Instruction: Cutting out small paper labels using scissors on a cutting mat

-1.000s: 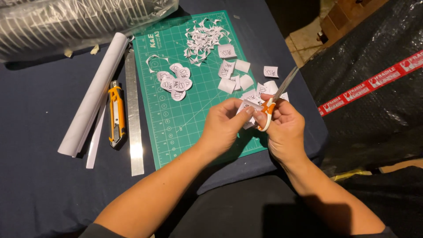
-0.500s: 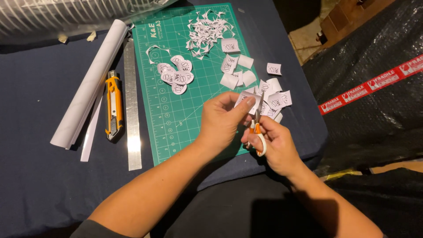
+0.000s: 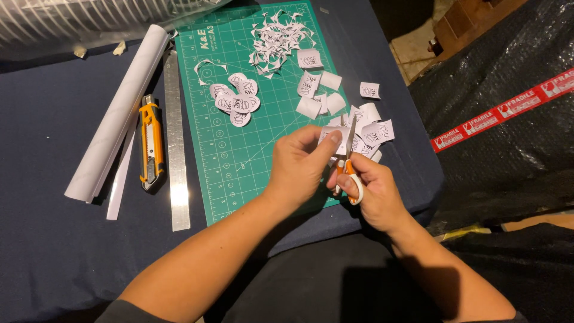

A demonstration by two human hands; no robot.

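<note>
paper square (image 3: 332,135) pinched in left hand (image 3: 302,162), above cutting mat's (image 3: 239,155) near-right corner | right hand (image 3: 366,190) closed on orange-handled scissors (image 3: 348,157), blades now upright at the paper; a second ago angled right, so cut is underway | trimmed rounds (image 3: 236,100), scraps (image 3: 275,37) further up mat | utility knife (image 3: 150,142), steel ruler (image 3: 174,143) on counter left
</note>
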